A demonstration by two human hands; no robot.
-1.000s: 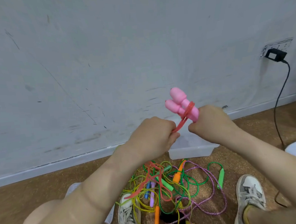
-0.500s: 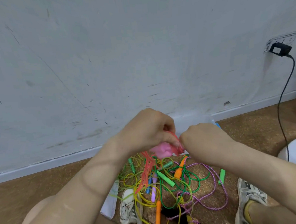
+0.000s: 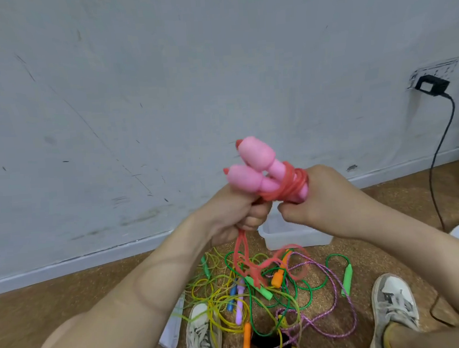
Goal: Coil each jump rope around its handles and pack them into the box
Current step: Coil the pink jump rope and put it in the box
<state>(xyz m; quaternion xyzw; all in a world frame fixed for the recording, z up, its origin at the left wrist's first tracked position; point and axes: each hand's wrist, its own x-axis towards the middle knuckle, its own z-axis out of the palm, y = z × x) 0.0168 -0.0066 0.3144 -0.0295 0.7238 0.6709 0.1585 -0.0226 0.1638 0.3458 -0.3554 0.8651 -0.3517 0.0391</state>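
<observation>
We find the left hand (image 3: 234,214) clenched, its fingers (image 3: 254,218) curled round the red cord (image 3: 289,187) just below the wraps. The right hand (image 3: 325,202) grips the lower ends of the two pink handles (image 3: 255,164). These are held together and tilt up to the left, with their fat ends apart. Several turns of cord lie round the thin shafts, right against the right hand, and they look bunched rather than laid side by side. From the left fist a loose doubled length hangs down into the pile (image 3: 258,286) of other ropes on the floor, where it crosses green, yellow and purple cords. The box (image 3: 295,237) stands on the floor beyond the hands, by the wall, partly hidden; we cannot tell what it holds. Our judgement is that the coiling is under way, with a fair length left to wind. To do it well, we would pinch the handles parallel so the turns cannot slip between them. We would feed the cord under light, even tension and lay each turn beside the last. We would lift the slack clear of the pile first, since a snag there could drag other ropes up. The tail end wants tucking under a turn before packing.
</observation>
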